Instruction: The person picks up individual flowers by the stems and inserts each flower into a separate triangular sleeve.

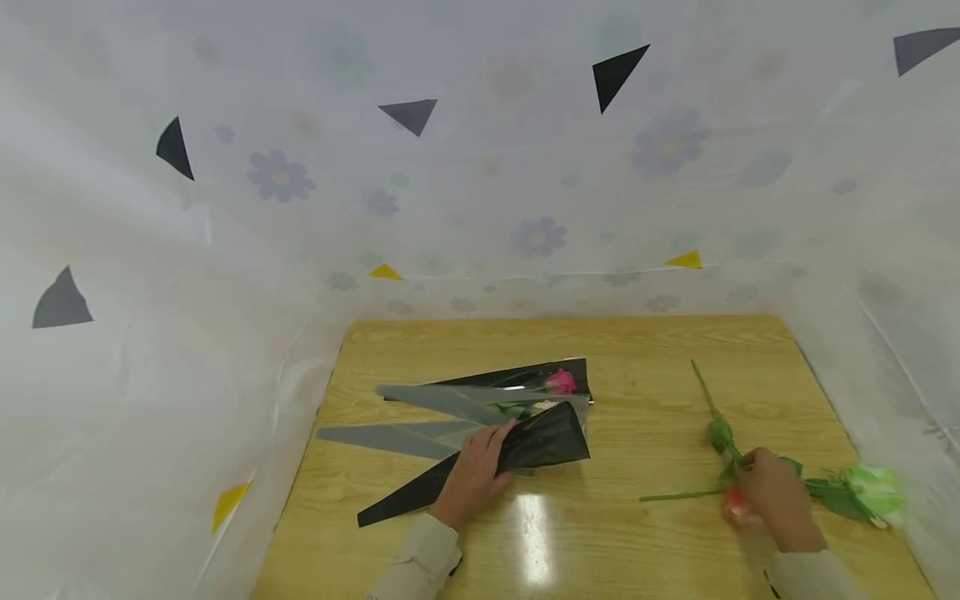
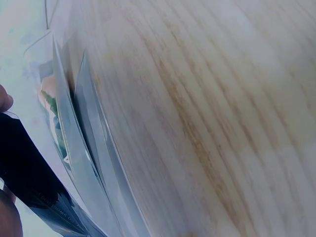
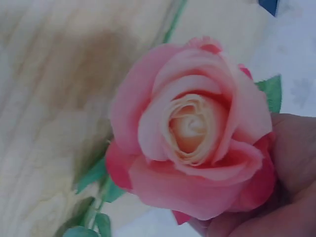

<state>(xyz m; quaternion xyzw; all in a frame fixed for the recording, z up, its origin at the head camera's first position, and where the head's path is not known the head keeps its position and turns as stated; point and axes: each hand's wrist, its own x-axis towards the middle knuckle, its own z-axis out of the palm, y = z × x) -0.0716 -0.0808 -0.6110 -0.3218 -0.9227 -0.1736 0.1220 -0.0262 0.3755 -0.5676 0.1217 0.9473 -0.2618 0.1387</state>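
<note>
My left hand (image 1: pixel 472 477) grips a black cone-shaped flower sleeve (image 1: pixel 546 440) near its middle, fingers over the top. Beneath and behind that lie grey and clear flower sleeves (image 1: pixel 390 439), one with a pale flower and green leaves inside. In the left wrist view only parts of the fingers show beside the black sleeve (image 2: pixel 24 158). Over on the right, my right hand (image 1: pixel 780 500) pinches a coral-pink artificial rose (image 3: pixel 192 131) just below its bloom. Its stem is partly hidden by the hand. A pale green rose (image 1: pixel 873 490) lies just right of this hand.
At the back of the sleeve pile a black sleeve (image 1: pixel 480 375) holds a magenta rose (image 1: pixel 561 382). A green stem with leaves (image 1: pixel 708 392) extends behind the right hand. White patterned sheeting (image 1: pixel 465 208) surrounds the wooden table (image 1: pixel 630 358) at the back and sides.
</note>
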